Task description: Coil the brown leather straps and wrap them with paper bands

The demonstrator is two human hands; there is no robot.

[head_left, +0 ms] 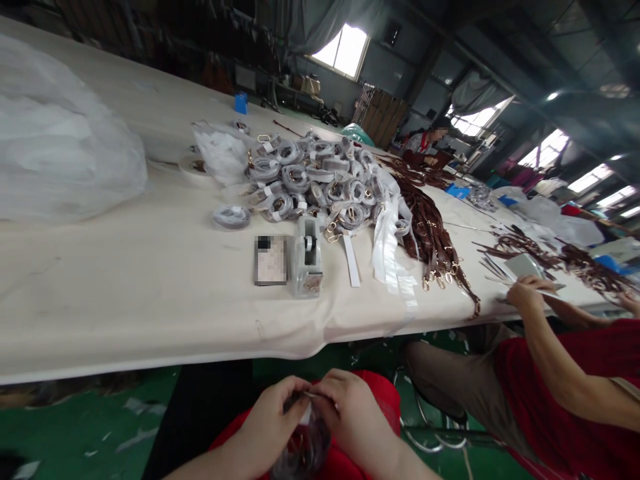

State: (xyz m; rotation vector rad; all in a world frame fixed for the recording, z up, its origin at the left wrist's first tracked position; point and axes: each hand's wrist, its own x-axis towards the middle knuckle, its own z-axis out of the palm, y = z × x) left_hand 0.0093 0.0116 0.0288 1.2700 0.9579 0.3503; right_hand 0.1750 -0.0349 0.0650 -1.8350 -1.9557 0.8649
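Note:
Over my lap, below the table's front edge, my left hand point(281, 415) and my right hand point(349, 408) meet with fingertips pinched together. Both grip the top of a clear-wrapped coiled strap point(304, 448), dark brown inside its plastic, with a small white piece near the top. My fingers cover part of it. On the table ahead lies a heap of similar wrapped coiled straps point(295, 179), and one wrapped coil point(231, 217) lies apart to the left. A tape dispenser point(307, 257) stands near the edge, with a phone point(271, 261) beside it.
A large translucent plastic bag point(65, 133) fills the table's left end. White plastic sleeves point(389, 243) and brown straps with gold clasps point(425, 220) lie right of the heap. At far right, a co-worker's hands point(527, 293) hold a flat pale piece over the table.

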